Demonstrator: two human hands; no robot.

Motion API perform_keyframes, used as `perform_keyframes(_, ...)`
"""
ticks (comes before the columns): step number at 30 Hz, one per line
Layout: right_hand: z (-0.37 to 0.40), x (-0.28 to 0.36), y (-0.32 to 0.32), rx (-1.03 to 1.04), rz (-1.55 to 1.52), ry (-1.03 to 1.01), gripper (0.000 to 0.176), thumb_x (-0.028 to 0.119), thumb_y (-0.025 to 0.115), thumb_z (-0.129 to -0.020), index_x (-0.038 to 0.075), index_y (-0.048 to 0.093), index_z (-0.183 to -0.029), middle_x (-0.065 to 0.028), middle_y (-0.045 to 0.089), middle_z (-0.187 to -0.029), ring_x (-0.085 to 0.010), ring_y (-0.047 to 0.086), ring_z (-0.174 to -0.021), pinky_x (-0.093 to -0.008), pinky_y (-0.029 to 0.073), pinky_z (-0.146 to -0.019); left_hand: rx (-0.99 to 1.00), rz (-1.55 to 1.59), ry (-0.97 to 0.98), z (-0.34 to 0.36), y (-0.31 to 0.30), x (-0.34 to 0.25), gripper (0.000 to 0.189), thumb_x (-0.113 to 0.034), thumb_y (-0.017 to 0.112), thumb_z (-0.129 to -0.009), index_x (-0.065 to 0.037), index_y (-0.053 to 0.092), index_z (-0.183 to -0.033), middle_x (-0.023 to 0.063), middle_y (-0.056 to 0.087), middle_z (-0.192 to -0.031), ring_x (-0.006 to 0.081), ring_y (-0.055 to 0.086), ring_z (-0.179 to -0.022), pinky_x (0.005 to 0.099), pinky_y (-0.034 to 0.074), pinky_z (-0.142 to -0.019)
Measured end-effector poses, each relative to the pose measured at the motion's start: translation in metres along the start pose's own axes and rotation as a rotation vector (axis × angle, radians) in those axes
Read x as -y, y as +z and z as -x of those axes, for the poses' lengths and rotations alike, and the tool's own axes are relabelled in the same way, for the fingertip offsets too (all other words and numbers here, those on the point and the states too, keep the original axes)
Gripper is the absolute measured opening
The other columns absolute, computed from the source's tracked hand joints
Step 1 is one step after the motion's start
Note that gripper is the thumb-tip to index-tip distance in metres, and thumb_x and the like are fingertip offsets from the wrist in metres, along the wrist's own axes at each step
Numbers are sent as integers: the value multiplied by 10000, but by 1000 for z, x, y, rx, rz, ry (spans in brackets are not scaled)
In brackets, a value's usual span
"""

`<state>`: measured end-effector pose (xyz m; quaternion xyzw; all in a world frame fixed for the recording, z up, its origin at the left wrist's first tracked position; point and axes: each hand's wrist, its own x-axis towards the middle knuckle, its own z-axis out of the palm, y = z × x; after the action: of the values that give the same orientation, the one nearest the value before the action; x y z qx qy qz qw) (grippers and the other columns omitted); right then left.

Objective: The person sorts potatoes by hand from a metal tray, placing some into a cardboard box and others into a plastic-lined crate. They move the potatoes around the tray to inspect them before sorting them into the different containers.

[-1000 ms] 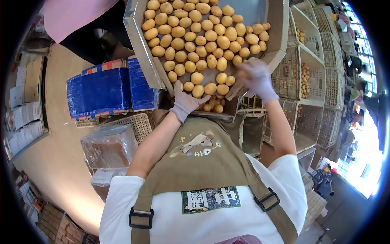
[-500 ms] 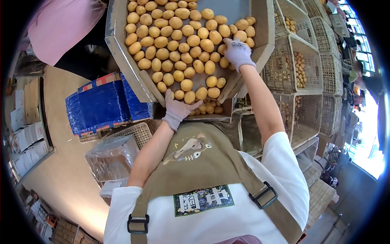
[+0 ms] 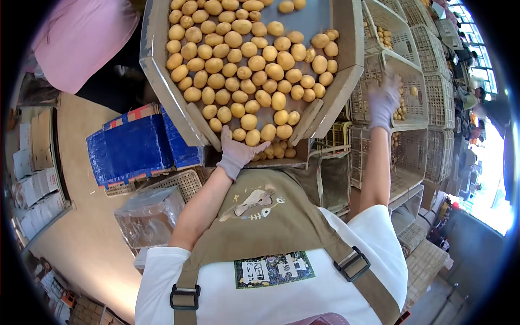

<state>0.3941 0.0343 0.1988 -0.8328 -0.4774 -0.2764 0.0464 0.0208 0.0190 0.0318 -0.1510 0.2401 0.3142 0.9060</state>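
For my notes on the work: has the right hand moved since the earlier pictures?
Yes. Judged against the tray's right wall, the right hand has gone right, from the potatoes inside to a crate outside.

You are facing yellow-brown, rounded potatoes (image 3: 233,39): most are lying closely spaced across the tray (image 3: 314,19), others are sitting below its near end, more are resting in right-hand crates (image 3: 416,111).

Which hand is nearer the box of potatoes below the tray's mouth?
Left. The left hand is at the tray's mouth, close by the box; the right hand is farther off rightward, at a crate.
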Motion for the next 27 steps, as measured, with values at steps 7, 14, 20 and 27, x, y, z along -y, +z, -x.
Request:
perform_keyframes(7, -6, 135, 85, 520, 15, -346, 449, 256, 627, -888, 207, 555, -1328, -98, 655, -1216, -257, 602, -1165, -467, 468, -956, 62, 32, -16, -4, -9, -2, 775, -669, 311, -977, -167, 234, -1563, 132, 236, -1622, 426, 243, -1474, 742, 281, -1098)
perform_keyframes(14, -92, 81, 131, 389, -610, 54, 559, 306, 618, -836, 171, 531, -1371, -191, 673, -1186, -391, 637, -1117, -455, 488, -986, 49, 55, -5, 0, -7, -1, 731, -645, 324, -985, -196, 256, -1558, 107, 263, -1614, 405, 277, -1468, 742, 323, -1065)
perform_keyframes(20, -125, 98, 180, 750, -564, -22, 596, 235, 615, -813, 96, 543, -1388, -205, 603, -1321, -345, 570, -1250, -378, 435, -1080, 114, 47, 20, 0, -6, -3, 689, -620, 331, -997, -209, 269, -1547, 103, 288, -1596, 411, 298, -1456, 734, 357, -1046)
perform_keyframes(27, -28, 122, 78, 134, -836, -128, 384, 154, 681, -845, 183, 639, -1225, -161, 562, -1290, -386, 589, -1167, -424, 501, -972, 36, 67, 31, -3, -10, -1, 736, -666, 285, -993, -213, 232, -1570, 98, 246, -1626, 418, 254, -1477, 761, 274, -1081)
